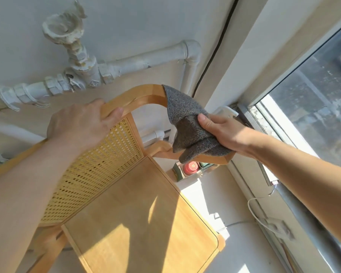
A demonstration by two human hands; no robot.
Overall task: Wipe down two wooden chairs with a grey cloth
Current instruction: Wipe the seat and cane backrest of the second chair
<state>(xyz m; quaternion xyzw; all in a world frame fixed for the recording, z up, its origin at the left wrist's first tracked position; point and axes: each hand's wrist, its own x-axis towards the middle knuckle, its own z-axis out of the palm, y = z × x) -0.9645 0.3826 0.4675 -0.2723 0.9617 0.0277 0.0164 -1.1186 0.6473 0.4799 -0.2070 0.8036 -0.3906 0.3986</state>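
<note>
Head view: left hand (81,123) grips chair (142,213) top rail centre-frame, steadying it; right hand (222,133) pinches grey cloth (187,123) around curved arm.

The left forearm (28,184) and right forearm (295,170) were both bare, uncovered from the wrist back to the edge of view. The left grip (81,125) and the right grip (222,133) were bare too, with short, plain nails on the 2 thumbs. Sunlight fell along the right forearm

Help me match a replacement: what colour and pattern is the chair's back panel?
The back panel is yellow woven mesh; head view.
</note>
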